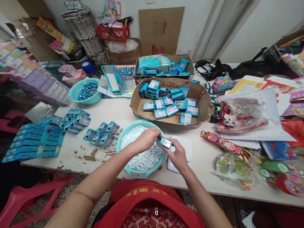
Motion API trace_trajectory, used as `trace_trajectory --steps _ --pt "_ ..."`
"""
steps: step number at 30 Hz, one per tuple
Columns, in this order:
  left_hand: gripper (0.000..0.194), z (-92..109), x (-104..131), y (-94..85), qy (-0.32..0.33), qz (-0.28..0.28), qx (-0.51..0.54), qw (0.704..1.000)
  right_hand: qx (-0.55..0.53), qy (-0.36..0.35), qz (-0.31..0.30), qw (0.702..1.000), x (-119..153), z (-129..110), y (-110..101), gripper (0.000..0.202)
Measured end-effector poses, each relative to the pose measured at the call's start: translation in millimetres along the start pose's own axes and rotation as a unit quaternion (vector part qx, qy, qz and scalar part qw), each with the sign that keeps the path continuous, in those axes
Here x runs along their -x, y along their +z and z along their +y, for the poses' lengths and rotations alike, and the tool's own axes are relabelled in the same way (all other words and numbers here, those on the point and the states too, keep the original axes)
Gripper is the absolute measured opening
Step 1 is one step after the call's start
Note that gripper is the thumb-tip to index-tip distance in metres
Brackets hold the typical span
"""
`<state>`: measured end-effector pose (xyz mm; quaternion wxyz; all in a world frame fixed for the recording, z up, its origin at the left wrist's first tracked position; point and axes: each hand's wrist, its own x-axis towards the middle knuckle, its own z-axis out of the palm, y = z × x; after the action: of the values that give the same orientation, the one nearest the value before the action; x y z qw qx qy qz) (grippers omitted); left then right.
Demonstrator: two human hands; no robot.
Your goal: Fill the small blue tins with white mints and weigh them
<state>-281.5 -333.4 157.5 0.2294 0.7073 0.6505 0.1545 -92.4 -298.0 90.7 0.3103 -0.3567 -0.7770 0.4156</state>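
Left hand [150,137]: fingers curled at the box [167,143]; grip unclear.
Right hand [178,155]: grasping the box's side.
Box: between hands, over bowl [152,172] edge.

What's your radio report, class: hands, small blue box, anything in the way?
Right hand gripping small blue box. Left hand at its end. Basin of white pellets partly beneath. No obstruction seen.

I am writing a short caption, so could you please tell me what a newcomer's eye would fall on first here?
Probably the turquoise bowl of white pieces, near the front edge of the table. Above its right side, the right hand holds a small blue box, the left hand at its other end. Behind the bowl, a cardboard tray holds many similar boxes.
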Motion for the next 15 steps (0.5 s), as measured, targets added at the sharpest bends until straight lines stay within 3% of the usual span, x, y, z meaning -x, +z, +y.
trace_trajectory --steps 4,10,13,15 --pt "0.024 -9 5 3.9 -0.002 0.012 -0.017 1.0 -0.016 0.016 -0.018 1.0 -7 0 16 0.026" --pt "0.032 -18 22 -1.9 -0.041 0.095 0.088 0.991 -0.041 0.028 -0.036 0.998 -17 -2 19 0.028" --pt "0.05 -11 34 -0.1 -0.032 0.069 0.088 0.993 -0.077 -0.001 -0.059 0.995 -20 -9 25 0.027" --pt "0.045 -10 45 3.4 -0.064 0.055 0.081 0.993 -0.113 -0.026 -0.094 0.989 -24 -14 31 0.03"
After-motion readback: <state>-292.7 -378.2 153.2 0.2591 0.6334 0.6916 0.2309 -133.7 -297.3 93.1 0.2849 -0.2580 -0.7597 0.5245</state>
